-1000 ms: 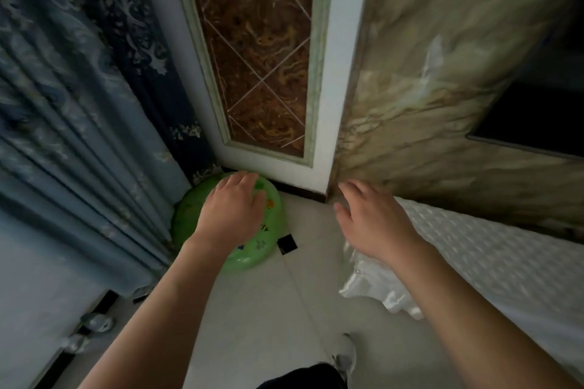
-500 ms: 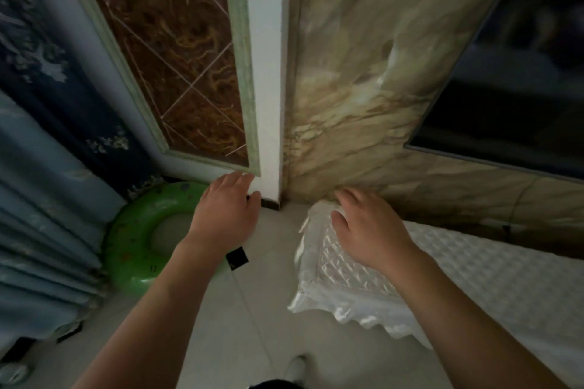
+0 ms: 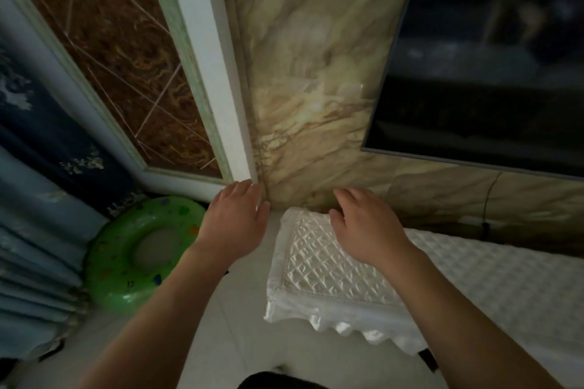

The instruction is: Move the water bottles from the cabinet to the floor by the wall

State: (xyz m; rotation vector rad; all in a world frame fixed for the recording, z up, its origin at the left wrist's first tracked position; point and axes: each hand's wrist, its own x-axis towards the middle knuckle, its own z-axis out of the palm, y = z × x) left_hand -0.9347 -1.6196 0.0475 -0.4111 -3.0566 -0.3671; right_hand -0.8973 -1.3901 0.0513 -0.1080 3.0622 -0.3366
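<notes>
Between trips: left hand point(image 3: 232, 221) and right hand point(image 3: 368, 226) empty, fingers spread. No bottles visible. Next: turn toward cabinet, likely 3 o'clock.

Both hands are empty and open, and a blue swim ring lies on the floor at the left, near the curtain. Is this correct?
Not quite: the head view shows the swim ring is green, not blue. The rest holds: left hand and right hand are open and empty, and the ring lies on the floor beside the curtain.
</notes>
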